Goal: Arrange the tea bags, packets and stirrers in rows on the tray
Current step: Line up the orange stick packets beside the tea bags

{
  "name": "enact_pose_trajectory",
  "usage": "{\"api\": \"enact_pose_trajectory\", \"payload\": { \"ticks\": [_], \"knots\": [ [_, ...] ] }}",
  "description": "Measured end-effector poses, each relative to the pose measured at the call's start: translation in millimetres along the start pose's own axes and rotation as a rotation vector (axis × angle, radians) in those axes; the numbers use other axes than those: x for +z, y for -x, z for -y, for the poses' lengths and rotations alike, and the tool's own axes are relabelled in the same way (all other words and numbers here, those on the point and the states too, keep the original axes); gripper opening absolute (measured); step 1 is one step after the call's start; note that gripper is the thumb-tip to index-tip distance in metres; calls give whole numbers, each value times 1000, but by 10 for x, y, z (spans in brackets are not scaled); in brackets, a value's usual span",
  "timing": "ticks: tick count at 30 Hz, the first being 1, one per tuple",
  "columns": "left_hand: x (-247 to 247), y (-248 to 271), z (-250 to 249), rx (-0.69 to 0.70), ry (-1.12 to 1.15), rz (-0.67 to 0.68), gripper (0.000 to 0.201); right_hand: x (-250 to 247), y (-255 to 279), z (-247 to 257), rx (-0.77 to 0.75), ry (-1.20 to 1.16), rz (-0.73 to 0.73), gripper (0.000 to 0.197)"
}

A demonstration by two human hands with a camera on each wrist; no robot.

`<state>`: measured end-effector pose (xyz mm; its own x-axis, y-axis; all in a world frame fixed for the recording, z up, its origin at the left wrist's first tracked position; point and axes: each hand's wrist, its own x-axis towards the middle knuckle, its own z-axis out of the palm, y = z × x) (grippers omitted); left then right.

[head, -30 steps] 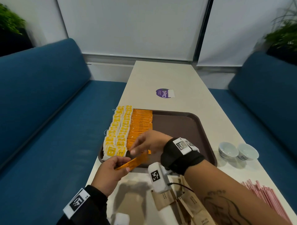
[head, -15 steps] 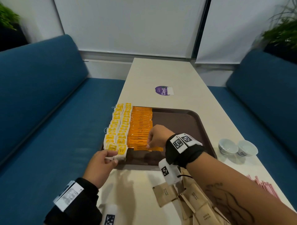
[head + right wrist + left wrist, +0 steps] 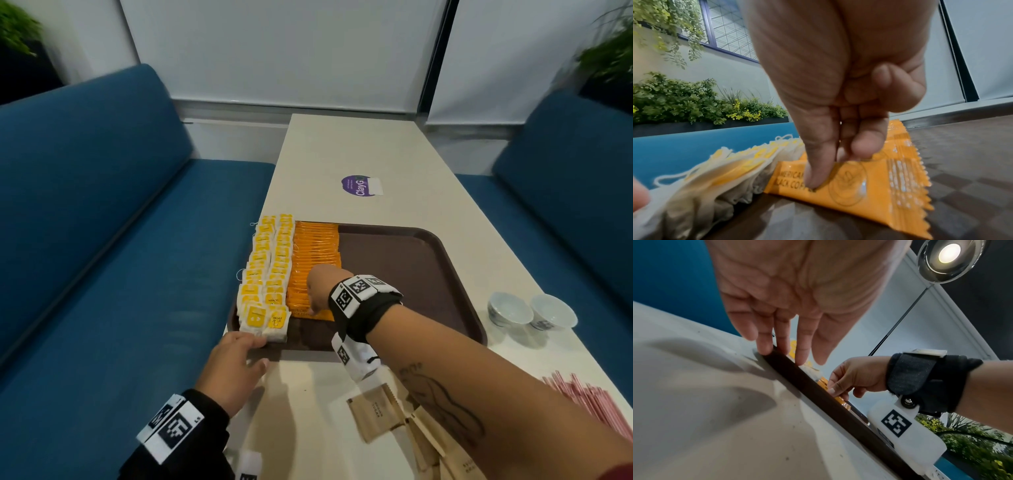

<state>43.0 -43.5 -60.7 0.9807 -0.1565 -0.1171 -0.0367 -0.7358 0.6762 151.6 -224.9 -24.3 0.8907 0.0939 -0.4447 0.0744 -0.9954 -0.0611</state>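
Observation:
A brown tray (image 3: 394, 267) carries two rows of yellow-tagged tea bags (image 3: 267, 274) along its left side and a row of orange coffee packets (image 3: 315, 250) beside them. My right hand (image 3: 313, 308) pinches the nearest orange packet (image 3: 869, 186) at the front of that row, thumb on its face, the other fingers curled. My left hand (image 3: 262, 351) lies at the tray's near-left corner. Its straight fingers (image 3: 766, 347) touch the rim (image 3: 818, 394) and the nearest tea bags. The right half of the tray is bare.
Brown sugar sachets (image 3: 376, 411) lie loose on the white table (image 3: 342, 144) under my right forearm. Pink stirrers (image 3: 596, 407) lie at the near right. Two small cups (image 3: 510, 308) stand right of the tray. Blue benches flank the table.
The orange packet that both hands held near the tray's front edge now sits at the front of the orange row under my right hand. My left hand moved to the tray's corner.

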Motion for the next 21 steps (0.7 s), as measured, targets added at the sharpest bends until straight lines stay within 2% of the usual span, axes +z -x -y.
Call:
{"api": "enact_pose_trajectory", "payload": {
  "ticks": [6, 12, 14, 16, 19, 21],
  "knots": [
    [-17, 2, 4, 1, 18, 16, 37, 9, 0, -9, 39, -34, -30, 34],
    [-11, 37, -56, -32, 13, -1, 36, -95, 144, -87, -4, -131, -39, 40],
    [-15, 77, -141, -40, 21, -38, 32, -202, 288, -159, -18, -194, -41, 39],
    [-5, 110, -261, -25, 24, -37, 28, -279, 501, -297, -55, -350, -81, 25],
    [51, 153, -515, 1, 37, 37, 30, -321, 896, -593, -144, -543, -211, 19],
    [134, 200, -708, 33, 28, 100, 31, -326, 1142, -815, -172, -581, -229, 19]
  ]
}}
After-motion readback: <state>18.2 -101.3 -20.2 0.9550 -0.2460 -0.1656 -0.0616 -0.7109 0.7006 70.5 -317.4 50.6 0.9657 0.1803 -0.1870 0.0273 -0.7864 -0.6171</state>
